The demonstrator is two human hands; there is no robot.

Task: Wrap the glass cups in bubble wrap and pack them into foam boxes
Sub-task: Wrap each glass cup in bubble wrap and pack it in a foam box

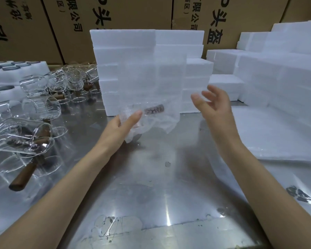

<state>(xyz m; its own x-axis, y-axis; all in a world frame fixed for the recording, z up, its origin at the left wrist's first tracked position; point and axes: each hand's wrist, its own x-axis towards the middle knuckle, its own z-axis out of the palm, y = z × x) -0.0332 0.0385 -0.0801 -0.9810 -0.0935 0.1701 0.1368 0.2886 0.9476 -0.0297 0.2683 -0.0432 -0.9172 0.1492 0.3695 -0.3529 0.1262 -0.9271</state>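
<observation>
My left hand (123, 125) grips a glass cup with a brown wooden handle (154, 109) through a sheet of bubble wrap (151, 87). The sheet stands up above the cup, almost clear, in front of a stack of white foam boxes (126, 51). My right hand (212, 103) hovers to the right of the sheet with its fingers spread and loosely bent; it is blurred and holds nothing that I can see. Several bare glass cups with wooden handles (23, 139) lie on their sides on the left of the metal table (151, 177).
More foam boxes (276, 72) are piled at the right. A flat pile of bubble-wrap sheets (269, 133) lies on the table at the right. White foam trays with round holes (9, 69) sit at the far left. Cardboard cartons (133, 13) form a wall behind everything.
</observation>
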